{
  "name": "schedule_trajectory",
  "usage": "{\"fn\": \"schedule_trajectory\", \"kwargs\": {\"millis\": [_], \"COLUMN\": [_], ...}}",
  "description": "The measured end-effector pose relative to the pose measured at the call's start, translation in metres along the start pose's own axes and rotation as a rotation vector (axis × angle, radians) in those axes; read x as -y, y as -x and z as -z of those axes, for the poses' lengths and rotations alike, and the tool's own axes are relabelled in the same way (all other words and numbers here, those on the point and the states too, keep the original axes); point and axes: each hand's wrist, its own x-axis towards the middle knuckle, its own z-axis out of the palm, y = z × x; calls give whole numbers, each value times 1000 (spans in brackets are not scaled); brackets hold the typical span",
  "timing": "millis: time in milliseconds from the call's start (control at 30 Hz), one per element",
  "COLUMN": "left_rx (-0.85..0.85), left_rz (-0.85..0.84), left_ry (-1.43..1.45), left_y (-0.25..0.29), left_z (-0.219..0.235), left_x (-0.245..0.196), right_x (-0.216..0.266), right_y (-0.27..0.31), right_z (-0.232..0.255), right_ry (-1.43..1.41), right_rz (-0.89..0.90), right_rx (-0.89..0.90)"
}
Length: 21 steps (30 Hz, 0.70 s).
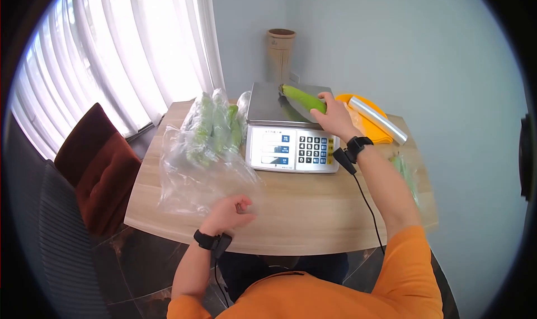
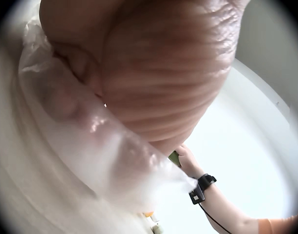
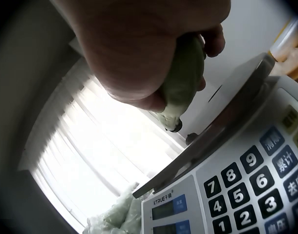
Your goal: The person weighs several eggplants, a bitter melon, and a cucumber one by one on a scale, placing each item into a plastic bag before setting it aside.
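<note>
I wear a short-sleeved orange top point(image 1: 291, 296), dark trousers point(image 1: 330, 267) and black wrist straps point(image 1: 205, 239) with boxy modules point(image 1: 222, 245) trailing thin black cables point(image 1: 364, 193).

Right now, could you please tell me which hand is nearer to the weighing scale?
The right hand: it holds a green vegetable over the weighing scale. The left hand is farther off, at the plastic bag near the table's front edge.

A long, smooth green vegetable point(image 1: 302, 98) slants across the upper middle of the head view, its darker tip pointing upper left, its lower-right end partly covered. Crumpled clear plastic point(image 1: 190, 185) spreads left of centre.
</note>
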Motion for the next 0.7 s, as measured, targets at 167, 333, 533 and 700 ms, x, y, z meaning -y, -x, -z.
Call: {"fn": "schedule_trajectory", "kwargs": {"millis": [167,333,533,700], "left_rx": [74,73,53,70], "left_rz": [39,24,74,108], "left_ry": [183,224,308,406], "left_y": [-5,-2,-5,-5], "left_z": [9,7,4,8], "left_x": [7,14,16,15], "right_x": [2,-17,-32,-45], "right_y": [-17,-19,-9,-5], "right_z": [-23,-40,-33,-31], "right_ry": [91,-26,-157,-180], "right_rz": [115,228,176,160], "right_rx": [-88,-268,-292,-361]}}
